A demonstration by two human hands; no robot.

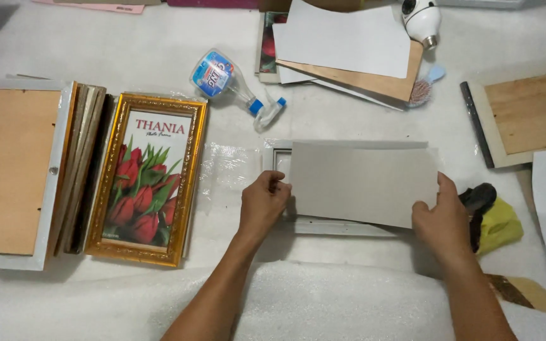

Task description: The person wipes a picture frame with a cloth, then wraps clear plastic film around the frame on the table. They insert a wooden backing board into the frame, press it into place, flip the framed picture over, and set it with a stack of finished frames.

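- We are pinching the grey backing board at both short edges, left hand and right hand closed on it, centre of the frame.
- We are holding it skewed over the white frame; seating appears unfinished.
- A gold frame is lying finished at left.

Board lies on the frame — spray bottle behind, tulip picture left.

surface: white worktable | cover: white foam sheet along near edge | light: even
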